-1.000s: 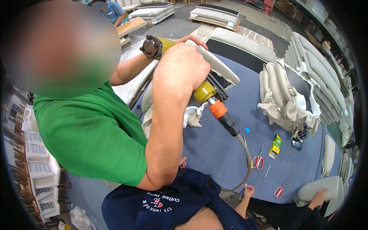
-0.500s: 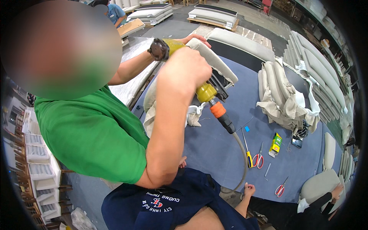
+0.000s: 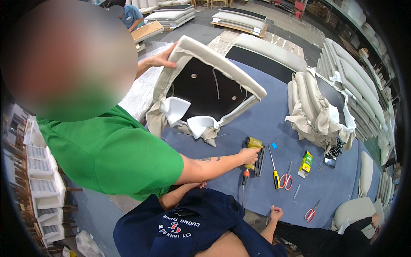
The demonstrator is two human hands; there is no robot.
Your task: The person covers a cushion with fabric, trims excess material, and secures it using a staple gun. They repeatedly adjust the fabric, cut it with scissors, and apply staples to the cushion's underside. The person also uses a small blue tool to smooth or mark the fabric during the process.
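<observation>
My left hand (image 3: 199, 185) rests at the near table edge, its fingers curled, partly hidden by a co-worker's arm. Further right along the edge is my right hand (image 3: 276, 213), loosely closed, with no object visible in it. In front of me, a co-worker in a green shirt holds up a beige upholstered chair pad (image 3: 205, 92) by its top corner. Its black back shows, with white foam flaps and loose fabric along the lower edge. The co-worker's other hand grips a yellow-green pneumatic staple gun (image 3: 255, 143) on the table, its orange hose fitting toward me.
On the blue-grey table (image 3: 222, 167) lie a yellow-handled screwdriver (image 3: 276, 179), red-handled scissors (image 3: 286, 180), a second pair (image 3: 311, 213) and a yellow-green box (image 3: 305, 163). Beige covers (image 3: 308, 100) are piled at right. A black-sleeved person (image 3: 325, 235) handles a cushion (image 3: 353, 211).
The co-worker has lowered the staple gun from the chair pad to the table. The pad now stands tilted up with its black back exposed. My hands stay at the table edge.
</observation>
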